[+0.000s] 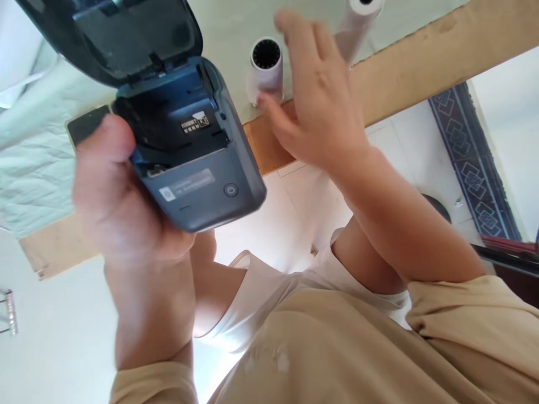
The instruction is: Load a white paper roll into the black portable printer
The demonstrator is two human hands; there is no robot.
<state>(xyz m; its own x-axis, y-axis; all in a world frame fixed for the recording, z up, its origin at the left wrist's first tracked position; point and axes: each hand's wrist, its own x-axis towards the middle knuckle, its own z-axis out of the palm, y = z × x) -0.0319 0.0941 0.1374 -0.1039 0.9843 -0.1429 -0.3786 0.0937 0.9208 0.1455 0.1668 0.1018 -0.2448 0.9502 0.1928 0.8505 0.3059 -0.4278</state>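
Observation:
My left hand (pixel 126 196) grips a dark blue portable label printer (pixel 197 185), tilted toward me, its thumb along the left side. The printer's lid (pixel 135 39) stands up, and its dark paper bay (pixel 177 123) shows no roll inside. A round power button sits on the front face. My right hand (pixel 320 95) has its fingers apart over the table's near edge. Beside its thumb stands a white paper roll (pixel 269 73) with a dark hollow core. Another white roll (pixel 357 28) is partly hidden behind that hand.
A pale green cloth (pixel 33 163) covers the table, whose bare wooden edge (pixel 404 62) runs slantwise across the view. Behind my left thumb lies a dark flat object (pixel 86 126). Below are light floor tiles and a patterned dark border strip (pixel 471 163).

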